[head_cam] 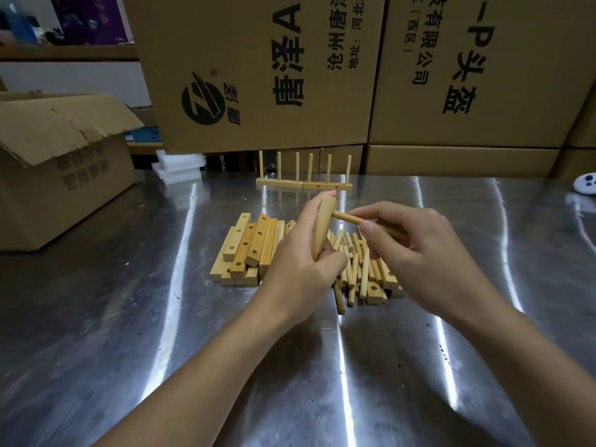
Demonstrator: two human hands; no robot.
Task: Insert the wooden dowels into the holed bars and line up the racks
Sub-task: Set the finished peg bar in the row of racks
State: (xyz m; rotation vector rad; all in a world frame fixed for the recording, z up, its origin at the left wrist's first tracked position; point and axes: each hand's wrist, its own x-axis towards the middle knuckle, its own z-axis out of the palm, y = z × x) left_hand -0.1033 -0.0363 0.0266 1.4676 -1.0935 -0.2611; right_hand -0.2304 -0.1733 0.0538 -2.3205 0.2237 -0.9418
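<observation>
My left hand (300,262) grips a holed wooden bar (324,227) held upright above the pile. My right hand (416,250) pinches a wooden dowel (350,218) whose left end sits in the bar near its top. Under my hands lies a heap of loose dowels (356,272). To the left of it several holed bars (248,250) are stacked. At the back two finished racks (303,183) stand end to end in a line, each with three upright dowels.
The steel table (129,333) reflects the ceiling lights. An open cardboard box (61,166) stands at the left. Large printed cartons (354,75) wall off the back. White foam pieces (179,166) lie behind the box. A white remote (585,183) rests at the right edge.
</observation>
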